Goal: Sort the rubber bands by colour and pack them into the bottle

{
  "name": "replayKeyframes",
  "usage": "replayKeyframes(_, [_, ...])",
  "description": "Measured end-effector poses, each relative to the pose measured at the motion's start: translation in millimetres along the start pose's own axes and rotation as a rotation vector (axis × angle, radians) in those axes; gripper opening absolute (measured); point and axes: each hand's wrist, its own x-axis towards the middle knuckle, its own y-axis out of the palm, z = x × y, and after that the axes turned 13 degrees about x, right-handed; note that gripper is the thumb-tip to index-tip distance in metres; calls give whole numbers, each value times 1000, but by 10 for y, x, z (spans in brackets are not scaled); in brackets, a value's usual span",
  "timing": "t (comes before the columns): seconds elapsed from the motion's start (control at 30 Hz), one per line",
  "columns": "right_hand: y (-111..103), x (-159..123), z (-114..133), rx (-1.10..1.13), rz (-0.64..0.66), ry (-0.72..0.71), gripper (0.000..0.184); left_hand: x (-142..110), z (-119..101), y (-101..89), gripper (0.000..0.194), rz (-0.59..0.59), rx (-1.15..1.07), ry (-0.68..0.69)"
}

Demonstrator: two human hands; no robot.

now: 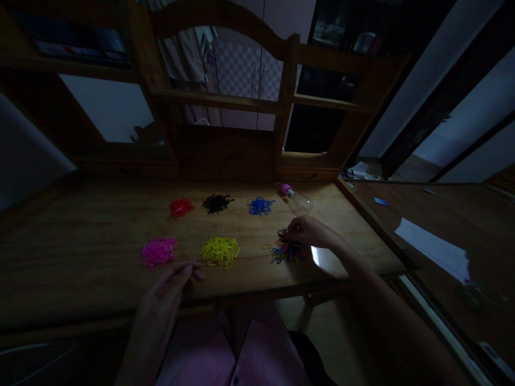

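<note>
My right hand (308, 231) is over a mixed pile of small coloured rubber bands (287, 252). Its thumb and fingers are pinched together, with dark rubber bands (281, 234) at the fingertips. My left hand (171, 284) rests at the front of the wooden desk with its fingers loosely stretched and nothing in them. Just beyond it lie a pink pile (159, 251) and a yellow pile (220, 252) of bands. Farther back, red (181, 207), black (216, 203) and blue (260, 206) piles form a row.
A clear bottle with a pink cap (298, 200) lies on its side behind my right hand. The desk's wooden shelf frame (225, 153) rises at the back. To the right, a brown surface (402, 206) holds white paper (434, 249) and a blue card (380, 201).
</note>
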Motion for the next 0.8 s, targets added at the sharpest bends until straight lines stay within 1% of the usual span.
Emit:
replayKeyframes(0.1, [-51, -4, -51, 70, 19, 3, 27, 34, 50, -43, 26, 10, 44, 10])
replayKeyframes(0.2, [-97, -15, -80, 135, 26, 16, 33, 86, 122, -101, 34, 50, 90, 15])
replayKeyframes(0.3, [-141, -22, -91, 181, 29, 4, 32, 121, 175, -132, 37, 74, 77, 5])
replayKeyframes(0.43, [-170, -18, -109, 202, 9, -2, 27, 92, 157, -97, 32, 54, 56, 16])
replayKeyframes(0.53, [-160, -33, -104, 278, 3, -23, 25, 42, 101, -51, 26, 23, 16, 19])
replayKeyframes(0.63, [-123, -92, -29, 319, 24, -100, 21, 30, 69, -42, 26, 6, -5, 21])
replayKeyframes(0.73, [-52, -171, 110, 222, 43, -172, 17, 73, 87, -78, 30, 28, 31, -4])
replayKeyframes(0.8, [12, -209, 204, 142, 25, -165, 16, 106, 110, -103, 34, 42, 52, -22])
